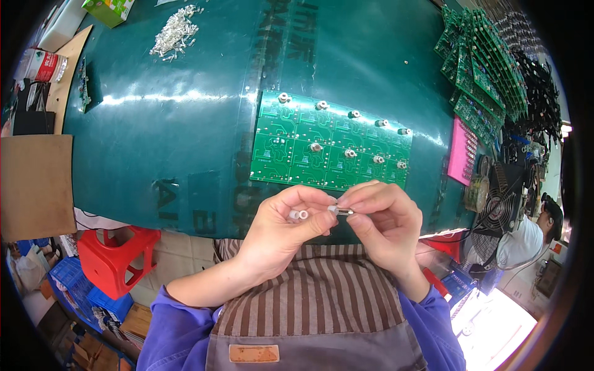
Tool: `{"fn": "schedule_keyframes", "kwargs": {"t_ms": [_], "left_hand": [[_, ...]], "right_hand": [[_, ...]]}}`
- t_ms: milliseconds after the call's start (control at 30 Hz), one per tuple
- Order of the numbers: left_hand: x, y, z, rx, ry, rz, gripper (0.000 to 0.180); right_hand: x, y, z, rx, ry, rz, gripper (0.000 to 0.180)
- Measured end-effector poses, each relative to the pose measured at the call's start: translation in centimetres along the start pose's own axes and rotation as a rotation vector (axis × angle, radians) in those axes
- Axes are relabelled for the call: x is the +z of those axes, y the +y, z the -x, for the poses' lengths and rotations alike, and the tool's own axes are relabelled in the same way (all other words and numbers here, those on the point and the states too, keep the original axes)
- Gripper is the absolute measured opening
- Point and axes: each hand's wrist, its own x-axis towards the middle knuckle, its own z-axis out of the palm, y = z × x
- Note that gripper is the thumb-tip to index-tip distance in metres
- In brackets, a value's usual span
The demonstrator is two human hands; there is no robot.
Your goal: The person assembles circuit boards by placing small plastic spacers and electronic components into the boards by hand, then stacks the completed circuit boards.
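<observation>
White piece (333,209) is being pinched by left hand (278,226), adjoining metal pin (344,212) by right hand (391,224), both near green circuit board (291,170); white tubes (299,215) are also being held in left hand.

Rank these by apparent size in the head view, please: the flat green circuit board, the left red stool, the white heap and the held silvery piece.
1. Flat green circuit board
2. Red stool
3. White heap
4. Silvery piece

White cylinders (294,215); green circuit board (330,132); brown-striped apron (312,290).
</observation>
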Motion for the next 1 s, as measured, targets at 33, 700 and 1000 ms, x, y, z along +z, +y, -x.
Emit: {"fn": "schedule_keyframes", "kwargs": {"t_ms": [33, 700, 1000], "left_hand": [[-0.1, 0.0, 0.0, 0.002, -0.002, 0.0, 0.015], [-0.6, 1.6, 2.3, -0.041, 0.066, -0.262, 0.025], [-0.8, 3.4, 2.4, 0.294, -0.075, -1.153, 0.014]], "right_hand": [[0.0, 0.0, -0.1, 0.001, -0.004, 0.001, 0.013], [3.1, 0.4, -8.0, -0.293, -0.054, 0.659, 0.011], [4.1, 1.2, -9.7, -0.027, -0.118, 0.73, 0.007]]}}
